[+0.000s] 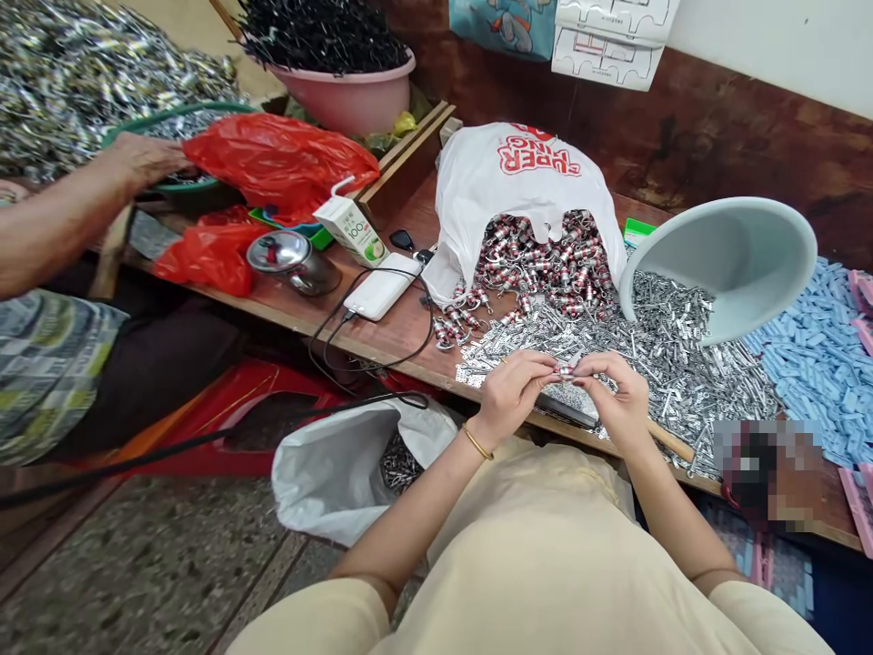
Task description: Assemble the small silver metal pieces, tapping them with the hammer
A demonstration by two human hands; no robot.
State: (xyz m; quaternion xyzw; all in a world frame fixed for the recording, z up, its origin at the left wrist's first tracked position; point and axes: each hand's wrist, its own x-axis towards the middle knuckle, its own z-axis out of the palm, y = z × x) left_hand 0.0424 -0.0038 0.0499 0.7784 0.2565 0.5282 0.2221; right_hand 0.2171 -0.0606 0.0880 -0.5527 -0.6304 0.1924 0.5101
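Over the table's front edge, my left hand (515, 391) and my right hand (617, 396) meet fingertip to fingertip. Between them they pinch a small silver metal piece (564, 371); its finer details are too small to make out. Just beyond my fingers lie many flat silver metal strips (505, 341). Farther back, red-and-silver cylindrical pieces with wire loops (552, 264) spill from a white plastic bag (477, 173). A wooden handle (672, 441) sticks out beside my right wrist along the table edge.
A grey tub (764, 264) lies tipped over metal parts, near light blue pieces (818, 355). Left stand a power bank (384, 287) with a cable, a drink carton (347, 226) and a metal cup (293, 261). Another person's hand (146, 159) reaches a green basin. An open white sack (327, 473) stands below.
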